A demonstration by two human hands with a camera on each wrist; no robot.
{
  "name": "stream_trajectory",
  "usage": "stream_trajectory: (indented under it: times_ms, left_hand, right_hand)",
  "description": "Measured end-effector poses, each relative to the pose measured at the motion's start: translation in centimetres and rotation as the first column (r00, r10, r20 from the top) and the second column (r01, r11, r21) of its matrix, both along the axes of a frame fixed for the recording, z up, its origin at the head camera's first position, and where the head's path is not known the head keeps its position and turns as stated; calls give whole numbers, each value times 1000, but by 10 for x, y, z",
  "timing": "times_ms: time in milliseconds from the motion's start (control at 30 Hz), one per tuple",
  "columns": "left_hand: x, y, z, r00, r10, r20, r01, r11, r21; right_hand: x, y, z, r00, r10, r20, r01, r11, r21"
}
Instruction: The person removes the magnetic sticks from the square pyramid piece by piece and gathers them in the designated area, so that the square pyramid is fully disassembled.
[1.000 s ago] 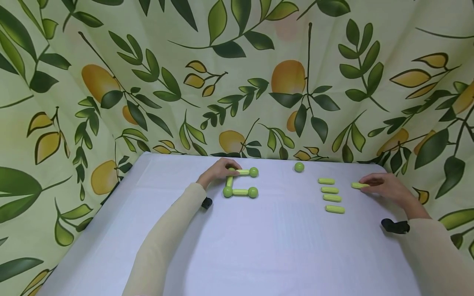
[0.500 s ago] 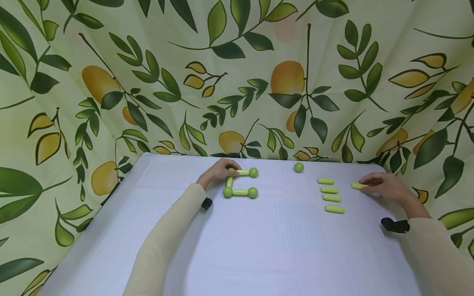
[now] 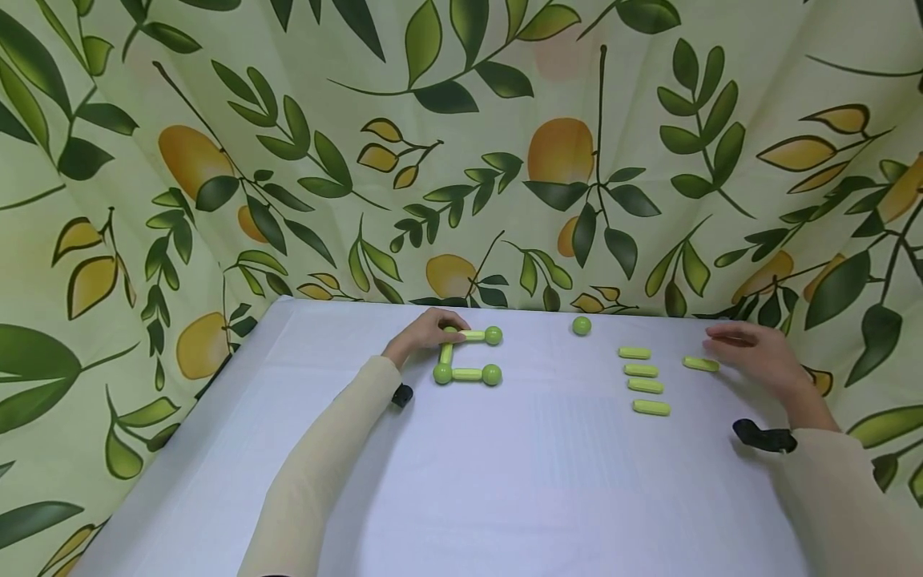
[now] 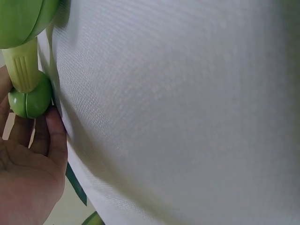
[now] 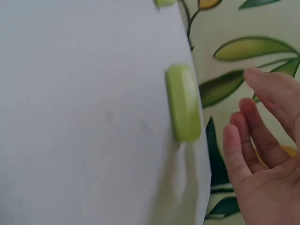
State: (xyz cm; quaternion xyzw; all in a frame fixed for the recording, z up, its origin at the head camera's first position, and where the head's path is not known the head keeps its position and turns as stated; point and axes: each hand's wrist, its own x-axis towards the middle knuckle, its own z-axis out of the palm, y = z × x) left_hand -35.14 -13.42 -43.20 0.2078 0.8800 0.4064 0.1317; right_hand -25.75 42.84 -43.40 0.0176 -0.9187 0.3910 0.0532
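Note:
A three-sided shape of light-green sticks (image 3: 467, 374) and green balls stands on the white table, its side toward the right unjoined. My left hand (image 3: 424, 332) grips its far left corner ball (image 4: 33, 101), thumb and fingers round it, partly hiding it in the head view. The near left ball (image 3: 443, 373) and two right-end balls (image 3: 492, 374) show fully. On the right, a single light-green stick (image 3: 701, 365) lies on the table. My right hand (image 3: 760, 361) hovers just beyond it, apart from it, fingers loosely bent and holding nothing; the right wrist view shows the gap.
Several light-green sticks (image 3: 645, 386) lie in a column left of the single stick. One loose green ball (image 3: 582, 325) sits near the table's far edge. A leaf-and-fruit patterned curtain (image 3: 461, 160) hangs behind the white table (image 3: 505, 481).
My right hand has let go of the light-green stick and lifted slightly away, up and to the right. The stick stays on the table. My left hand has not moved.

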Motion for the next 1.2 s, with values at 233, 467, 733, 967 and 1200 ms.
stream_trajectory:
  times_ms: [233, 467, 733, 967, 1200]
  left_hand:
    - [-2, -1, -1, 1000, -13, -4, 13, 1000, 0]
    - [-2, -2, -2, 999, -33, -9, 33, 999, 7]
    - [1, 0, 0, 998, -66, -4, 66, 998, -7]
    - [2, -1, 0, 998, -61, 19, 61, 998, -9]
    - [3, -3, 0, 999, -52, 16, 52, 999, 5]
  right_hand:
    - [3, -33, 12, 994, -1, -105, -9, 995, -95]
    - [0, -77, 14, 976, 152, -159, -177, 972, -157]
    - [-14, -135, 5, 934, 345, -94, -357, 910, -212]
    - [-26, -190, 2, 900, 431, -63, -432, 863, -262]
    - [-45, -224, -9, 884, 464, -59, -459, 838, -296]
